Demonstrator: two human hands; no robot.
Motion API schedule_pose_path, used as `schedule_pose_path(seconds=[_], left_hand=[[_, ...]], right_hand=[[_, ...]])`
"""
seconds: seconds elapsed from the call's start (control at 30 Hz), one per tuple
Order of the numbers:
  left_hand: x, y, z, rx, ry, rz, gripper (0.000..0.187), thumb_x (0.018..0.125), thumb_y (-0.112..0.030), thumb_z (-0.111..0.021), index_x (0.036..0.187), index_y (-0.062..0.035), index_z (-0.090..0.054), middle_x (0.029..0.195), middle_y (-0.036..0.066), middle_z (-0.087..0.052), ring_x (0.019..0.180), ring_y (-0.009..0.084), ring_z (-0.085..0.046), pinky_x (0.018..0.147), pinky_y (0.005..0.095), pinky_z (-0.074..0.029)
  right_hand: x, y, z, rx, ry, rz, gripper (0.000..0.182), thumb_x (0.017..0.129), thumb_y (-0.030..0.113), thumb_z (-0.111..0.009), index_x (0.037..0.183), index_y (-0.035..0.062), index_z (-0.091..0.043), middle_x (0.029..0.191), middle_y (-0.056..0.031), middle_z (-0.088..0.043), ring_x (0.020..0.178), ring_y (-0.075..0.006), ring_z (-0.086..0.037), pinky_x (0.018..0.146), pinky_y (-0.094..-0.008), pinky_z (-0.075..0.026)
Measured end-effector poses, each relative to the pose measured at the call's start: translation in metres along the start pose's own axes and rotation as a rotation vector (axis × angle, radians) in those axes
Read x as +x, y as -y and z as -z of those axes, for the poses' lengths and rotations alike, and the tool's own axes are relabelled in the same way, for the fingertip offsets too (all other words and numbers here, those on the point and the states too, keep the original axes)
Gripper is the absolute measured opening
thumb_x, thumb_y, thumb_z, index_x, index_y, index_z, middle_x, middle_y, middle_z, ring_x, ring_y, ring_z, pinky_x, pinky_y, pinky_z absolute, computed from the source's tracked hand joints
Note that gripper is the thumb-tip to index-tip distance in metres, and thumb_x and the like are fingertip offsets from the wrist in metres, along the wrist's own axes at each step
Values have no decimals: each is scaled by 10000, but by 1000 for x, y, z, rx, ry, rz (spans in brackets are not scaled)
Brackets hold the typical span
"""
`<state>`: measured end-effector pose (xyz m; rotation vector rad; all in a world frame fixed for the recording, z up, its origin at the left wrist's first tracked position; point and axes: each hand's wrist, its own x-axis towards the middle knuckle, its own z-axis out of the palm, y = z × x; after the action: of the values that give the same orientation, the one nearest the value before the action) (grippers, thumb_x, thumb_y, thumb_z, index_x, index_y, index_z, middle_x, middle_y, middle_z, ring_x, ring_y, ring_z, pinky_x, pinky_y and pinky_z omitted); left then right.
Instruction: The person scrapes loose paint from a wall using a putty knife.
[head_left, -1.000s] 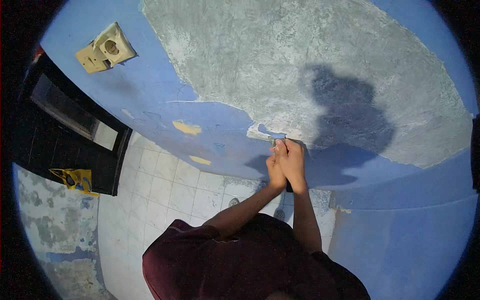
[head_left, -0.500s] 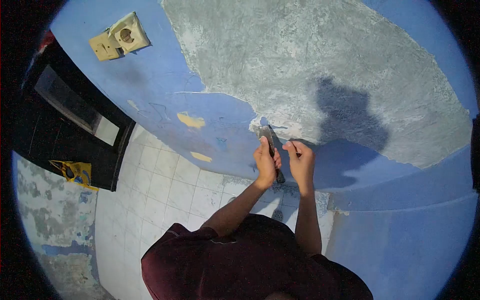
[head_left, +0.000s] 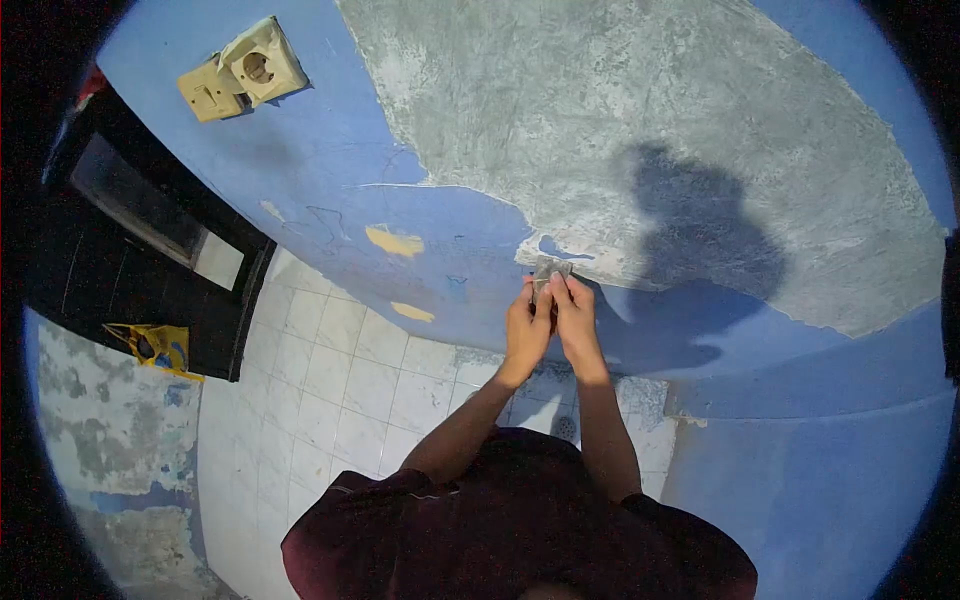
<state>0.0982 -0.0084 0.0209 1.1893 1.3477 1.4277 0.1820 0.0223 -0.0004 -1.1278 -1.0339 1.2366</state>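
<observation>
My left hand is closed around a scraper, whose flat grey metal blade shows above the fingertips. Beside it my right hand is closed too, thumb and fingers pressed against the lower part of the blade. The two hands meet in front of the wall, and the scraper's dark handle is hidden behind them. Just above the blade, a small blue patch sits within a whitish, chipped edge where the blue paint borders the bare grey plaster.
A loose wall socket and a switch hang at upper left. White floor tiles lie below, with a drain near the wall. At left, a yellow bag is by a dark door. A blue ledge stands at right.
My right hand has moved left, from a pinch beside the scraper onto its blade. The scraper has turned, so its handle, visible before, is now hidden. The view has shifted slightly.
</observation>
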Motion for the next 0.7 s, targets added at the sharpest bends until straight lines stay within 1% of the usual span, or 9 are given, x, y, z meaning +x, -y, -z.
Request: schedule_pose_path(seconds=[0.07, 0.17, 0.23, 0.33, 0.47, 0.53, 0.6, 0.67, 0.7], left_hand=[[2, -4, 2, 32, 47, 66, 290, 975, -261, -506, 1016, 5, -614, 704, -2, -574, 601, 68, -473, 528, 262, -394], [3, 2, -4, 16, 75, 73, 291, 980, -254, -497, 979, 11, -619, 727, 18, -586, 637, 82, -494, 566, 265, -415], [1, 9, -14, -123, -1, 51, 309, 987, -241, -468, 960, 32, -609, 741, 84, -612, 680, 118, -533, 622, 295, -445], [-3, 11, -26, -188, -40, 105, 300, 994, -221, -456, 951, 27, -618, 791, 75, -627, 738, 113, -531, 670, 288, -448], [2, 8, -19, -211, -3, 118, 296, 998, -224, -479, 935, 28, -621, 799, 45, -630, 722, 87, -528, 636, 253, -443], [4, 3, -11, -135, 23, 102, 290, 997, -218, -481, 937, 29, -621, 790, 45, -632, 722, 87, -533, 632, 251, -444], [6, 2, -10, -115, 23, 89, 288, 997, -216, -477, 939, 27, -621, 783, 44, -632, 719, 87, -533, 630, 256, -444], [3, 1, -16, -114, 38, 171, 286, 998, -216, -475, 931, 24, -615, 777, 37, -624, 718, 85, -523, 635, 262, -441], [2, 13, -23, -171, 5, 92, 286, 999, -216, -474, 923, 22, -613, 773, 33, -619, 718, 82, -519, 637, 262, -439]], right_hand=[[-9, 24, -12, 236, -21, -1, 287, 963, 190, -526, 837, -46, -630, 800, -41, -656, 716, -62, -518, 615, -245, -430], [-9, 28, -14, 230, -52, -20, 301, 971, 183, -511, 843, -56, -642, 856, -70, -693, 731, -74, -558, 646, -239, -460], [-7, 26, -10, 136, -68, -4, 302, 974, 183, -506, 862, -56, -654, 852, -74, -698, 709, -77, -557, 637, -241, -464], [-5, 33, -10, 76, -76, 35, 317, 978, 187, -501, 902, -68, -672, 849, -100, -711, 668, -89, -571, 615, -247, -477], [-3, 31, -9, -7, -48, 34, 313, 977, 172, -496, 924, -87, -665, 861, -116, -710, 719, -109, -612, 667, -257, -507], [-4, 30, -16, 200, -49, 6, 309, 977, 174, -497, 923, -76, -671, 861, -109, -710, 719, -109, -609, 676, -257, -505], [-1, 20, -12, 211, -80, 16, 300, 972, 168, -502, 928, -71, -677, 858, -102, -712, 730, -115, -618, 683, -256, -501], [1, 21, -6, -8, -50, 94, 287, 965, 156, -504, 938, -68, -681, 856, -95, -713, 737, -123, -626, 697, -258, -501], [2, 23, -4, 43, -24, 120, 277, 958, 145, -509, 943, -71, -682, 848, -95, -713, 733, -121, -623, 692, -260, -501]])
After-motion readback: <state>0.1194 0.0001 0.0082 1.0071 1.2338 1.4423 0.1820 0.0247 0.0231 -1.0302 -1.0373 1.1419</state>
